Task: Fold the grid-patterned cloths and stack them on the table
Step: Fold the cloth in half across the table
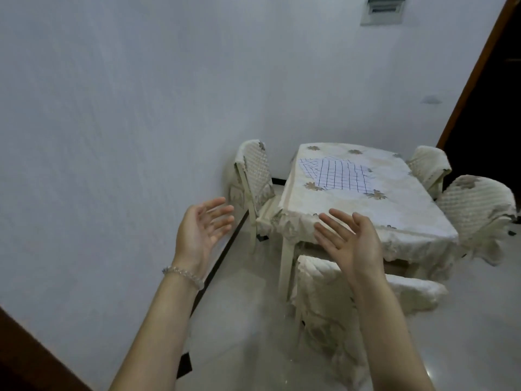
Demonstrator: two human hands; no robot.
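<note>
This is a dining corner in a home. A small worktop draped in a cream, flower-embroidered tablecloth stands near a plain white wall, with four chairs around it in matching quilted covers. The floor is glossy pale tile with a dark skirting, and a brown door frame edges the right side.

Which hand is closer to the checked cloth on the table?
The right hand: it hovers open over the table's near edge, short of the grid-patterned cloth. The left hand is open too, off to the table's left, above the floor, farther away.
</note>
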